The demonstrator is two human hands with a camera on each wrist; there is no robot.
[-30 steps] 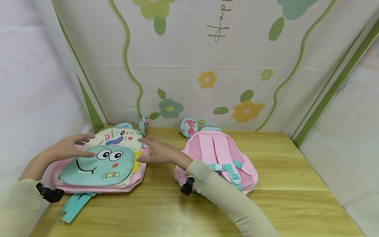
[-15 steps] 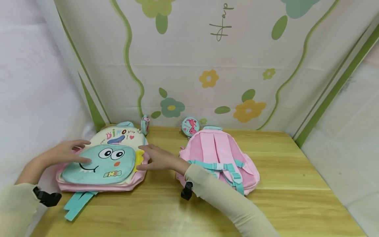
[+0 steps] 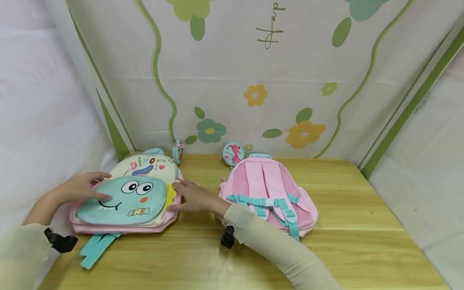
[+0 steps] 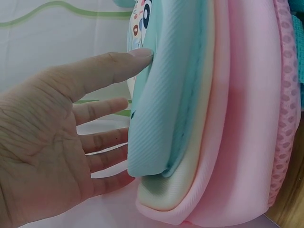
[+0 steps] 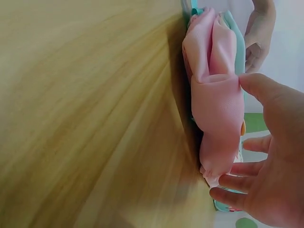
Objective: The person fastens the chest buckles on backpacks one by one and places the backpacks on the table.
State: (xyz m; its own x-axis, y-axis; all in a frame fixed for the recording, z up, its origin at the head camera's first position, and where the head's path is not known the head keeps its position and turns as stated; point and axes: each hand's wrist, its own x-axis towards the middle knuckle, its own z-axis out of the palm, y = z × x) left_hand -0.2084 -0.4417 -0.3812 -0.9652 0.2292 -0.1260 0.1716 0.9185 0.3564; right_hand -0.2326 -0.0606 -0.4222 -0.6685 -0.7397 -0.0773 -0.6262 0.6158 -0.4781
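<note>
A child's backpack (image 3: 127, 209) lies front up at the left of the table, pink and cream with a mint pocket bearing a cartoon dinosaur face. My left hand (image 3: 81, 187) is at its left side, fingers spread. The thumb (image 4: 141, 53) touches the mint pocket in the left wrist view. On the other side, my right hand (image 3: 195, 197) has its fingers extended along the backpack's right edge. Its thumb meets the pink side (image 5: 218, 102) in the right wrist view, or nearly so; I cannot tell whether the other fingertips touch.
Right of it lies a second pink backpack (image 3: 255, 177), straps up, with mint buckles. A round mint pouch (image 3: 233, 154) sits at its top left; a similar pouch (image 3: 177, 152) stands at the first backpack's top right. Printed cloth walls (image 3: 217, 96) enclose the wooden table (image 3: 348, 201).
Both hands have come down closer to the left backpack's sides. The left hand shifted lower onto the pocket's edge, and the right hand lowered along the right edge. Both backpacks stay in place.
</note>
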